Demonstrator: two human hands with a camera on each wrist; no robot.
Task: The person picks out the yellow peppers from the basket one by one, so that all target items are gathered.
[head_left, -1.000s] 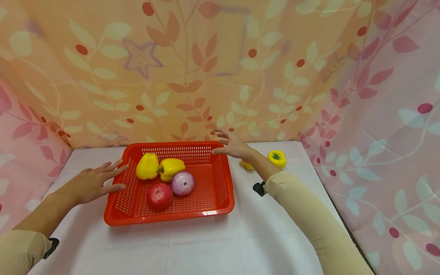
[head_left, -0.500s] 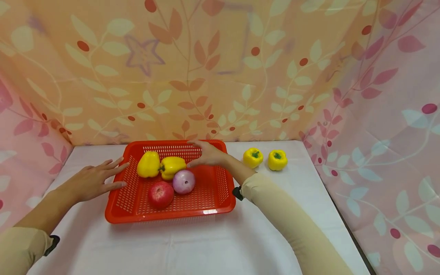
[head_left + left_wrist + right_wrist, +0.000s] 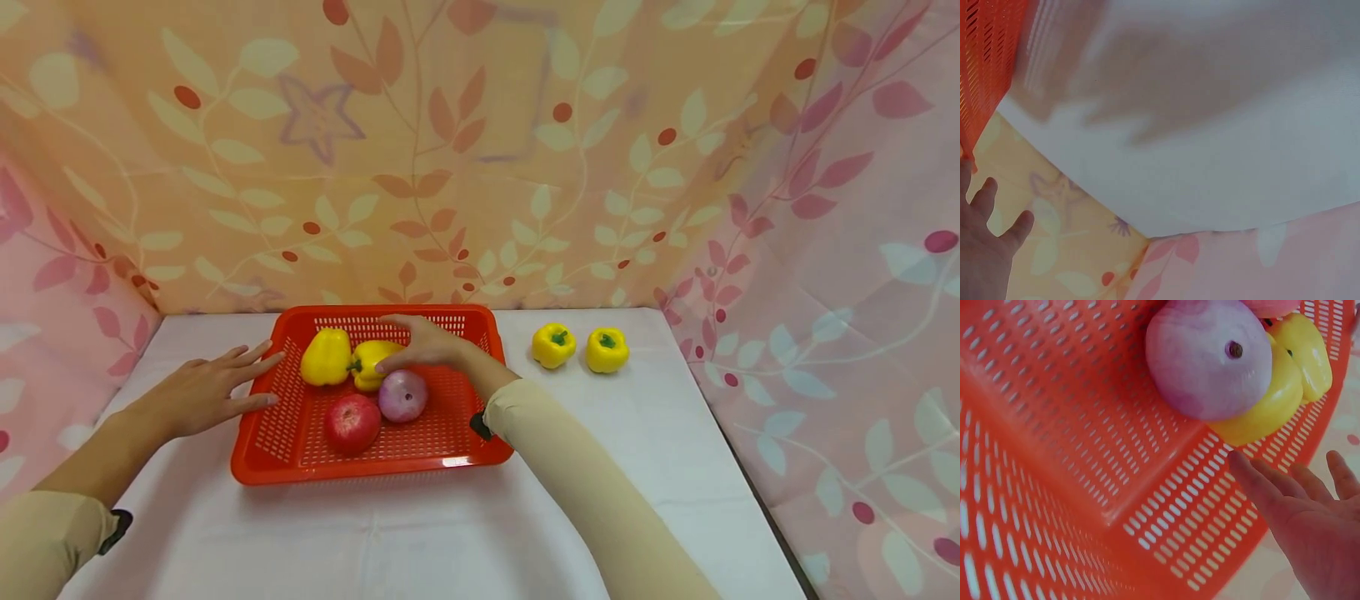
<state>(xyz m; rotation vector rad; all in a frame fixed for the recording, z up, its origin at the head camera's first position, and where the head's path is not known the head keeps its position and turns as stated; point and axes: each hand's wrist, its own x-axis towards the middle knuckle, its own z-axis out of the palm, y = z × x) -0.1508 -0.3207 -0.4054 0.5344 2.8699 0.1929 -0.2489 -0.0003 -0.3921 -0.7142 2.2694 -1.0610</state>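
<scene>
A red plastic basket (image 3: 367,475) holds two yellow bell peppers, a red pomegranate-like fruit (image 3: 352,424) and a purple onion (image 3: 403,397). One pepper (image 3: 326,357) stands at the back left; the other pepper (image 3: 367,358) lies beside it, partly covered by my right hand (image 3: 427,343). That hand hovers over the basket with fingers spread, holding nothing; in the right wrist view its fingertips are near the yellow pepper (image 3: 1254,422) behind the onion (image 3: 1210,359). At the basket's left rim my left hand (image 3: 202,396) has its fingers extended; whether they touch the rim cannot be told.
Two more yellow peppers, a nearer-left one (image 3: 553,346) and a right one (image 3: 607,350), stand on the white tablecloth (image 3: 600,467) right of the basket. Patterned curtains (image 3: 480,167) hang behind and at both sides.
My right hand has moved left from the basket's right back corner to above the pepper and onion, uncovering a yellow pepper on the table. The left hand has stayed in place.
</scene>
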